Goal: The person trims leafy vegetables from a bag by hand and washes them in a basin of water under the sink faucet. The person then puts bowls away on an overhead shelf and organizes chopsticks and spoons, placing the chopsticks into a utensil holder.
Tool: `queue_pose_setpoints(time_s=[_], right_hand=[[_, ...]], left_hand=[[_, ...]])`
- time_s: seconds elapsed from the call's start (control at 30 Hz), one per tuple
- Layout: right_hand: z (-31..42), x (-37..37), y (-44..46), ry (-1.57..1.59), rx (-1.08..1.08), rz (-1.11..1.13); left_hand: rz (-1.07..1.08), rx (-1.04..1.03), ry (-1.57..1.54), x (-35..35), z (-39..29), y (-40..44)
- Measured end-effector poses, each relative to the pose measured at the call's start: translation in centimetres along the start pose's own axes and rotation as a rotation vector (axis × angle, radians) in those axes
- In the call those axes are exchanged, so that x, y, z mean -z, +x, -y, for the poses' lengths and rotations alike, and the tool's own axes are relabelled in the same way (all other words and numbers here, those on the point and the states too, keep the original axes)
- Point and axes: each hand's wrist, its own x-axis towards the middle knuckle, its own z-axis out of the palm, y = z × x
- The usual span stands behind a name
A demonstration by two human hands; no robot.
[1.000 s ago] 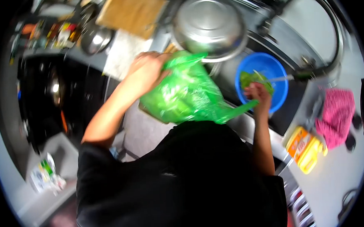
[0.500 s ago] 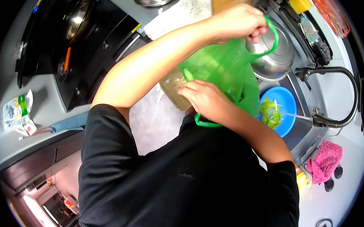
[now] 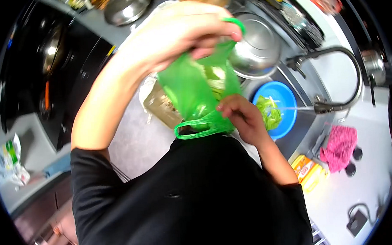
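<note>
My left hand (image 3: 196,35) is closed around one handle of a green plastic bag (image 3: 188,90) and holds it up. Pale green leafy vegetables (image 3: 217,80) show inside the bag's mouth. The other handle hangs loose as a loop near my shirt. My right hand (image 3: 246,120) is at the bag's right side, its fingers half curled and apart, fingertips against the plastic. Right of it, a blue basin (image 3: 293,111) in the sink holds green leaves (image 3: 270,112), with water from the faucet (image 3: 355,67) running into it.
A metal lid or pan (image 3: 256,45) lies beyond the basin. A brownish bin (image 3: 158,107) with scraps stands below the bag. The black stove (image 3: 71,79) is at left. A pink cloth (image 3: 339,147) and a yellow pack (image 3: 309,172) lie on the right counter.
The view has shifted. My left hand has drawn the bag closer and lower, and its mouth has opened to show the leaves. My right hand has let go of the near handle.
</note>
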Motion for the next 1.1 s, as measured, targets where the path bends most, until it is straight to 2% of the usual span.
queue_pose_setpoints(time_s=[0.03, 0.07, 0.17, 0.27, 0.37, 0.47, 0.5, 0.6, 0.67, 0.73, 0.8, 0.9, 1.1], right_hand=[[-1.0, 0.3, -0.5, 0.085, -0.059, -0.077], [-2.0, 0.3, -1.1, -0.16, -0.079, -0.135], [-3.4, 0.5, -2.3, -0.854, -0.179, -0.321], [0.3, 1.6, -1.8, -0.721, -0.526, -0.209], [2.5, 0.1, -0.1, -0.752, -0.301, 0.133], [1.8, -1.8, 0.0, -0.8, -0.052, 0.659], [4.1, -1.3, 0.8, -0.78, -0.089, 0.658], [6.6, -0.8, 1.7, -0.745, 0.153, 0.359], [5.1, -2.4, 3.8, -0.675, 0.08, 0.209], [0.4, -4.2, 6.4, -0.605, -0.018, 0.068], [-5.9, -5.6, 7.5, -0.78, 0.063, 0.225], [-5.4, -9.4, 9.1, -0.989, -0.362, 0.249], [-11.5, -13.2, 10.3, -1.005, -0.09, 0.036]], left_hand=[[0.005, -0.003, -0.046, -0.7, -1.1, -0.9], [0.07, -0.05, -0.029, -0.5, -1.5, -1.6], [0.025, -0.003, 0.164, -0.3, -1.4, -4.3], [0.08, 0.092, 0.116, 0.5, -0.8, -7.7], [-0.026, 0.083, -0.002, -0.1, 0.3, -8.7], [-0.212, 0.072, -0.15, -0.5, 0.2, -8.4], [-0.238, 0.054, -0.152, -0.2, 0.7, -8.4], [-0.194, 0.006, -0.243, 0.5, 1.2, -9.1], [-0.201, 0.04, -0.269, -0.2, 1.0, -9.3], [-0.164, 0.05, -0.288, -0.7, 1.1, -9.5], [-0.206, 0.054, -0.255, -1.1, 1.2, -9.8], [-0.247, 0.04, -0.193, -1.1, 1.3, -10.2], [-0.337, 0.039, -0.278, -1.0, 1.5, -10.3]])
